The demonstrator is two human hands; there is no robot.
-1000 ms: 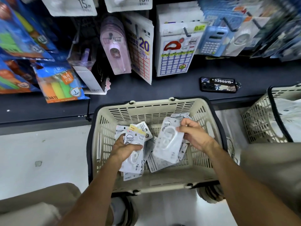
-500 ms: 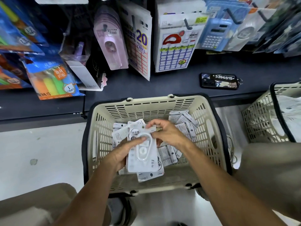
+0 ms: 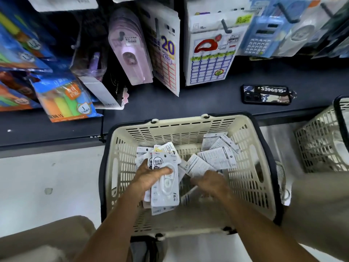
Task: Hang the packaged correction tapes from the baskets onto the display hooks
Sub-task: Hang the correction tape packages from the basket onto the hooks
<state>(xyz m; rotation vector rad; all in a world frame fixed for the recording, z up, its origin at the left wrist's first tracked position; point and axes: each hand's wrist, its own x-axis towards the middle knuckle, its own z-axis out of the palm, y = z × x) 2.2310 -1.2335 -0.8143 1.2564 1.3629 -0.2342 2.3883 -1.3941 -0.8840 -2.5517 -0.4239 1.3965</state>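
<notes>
A beige shopping basket [image 3: 177, 129] with a dark rim stands on the floor in front of me. Several white packaged correction tapes [image 3: 219, 154] lie loose inside it. My left hand [image 3: 149, 176] grips a stack of these packages [image 3: 166, 188], thumb across the top one, over the basket's left half. My right hand [image 3: 209, 183] reaches down into the basket among the loose packages, fingers curled and blurred; whether it holds one I cannot tell. Display hooks [image 3: 225, 27] with hanging stationery line the wall above.
A dark shelf ledge [image 3: 188, 99] runs behind the basket, with a phone [image 3: 266, 94] lying on it. A second beige basket [image 3: 321, 140] stands at the right. Pink tape packs [image 3: 130, 53], label sheets and highlighter packs hang above. My knees flank the basket.
My right hand let go of the package it had laid on the left hand's stack and dropped into the basket. The stack in my left hand moved lower.
</notes>
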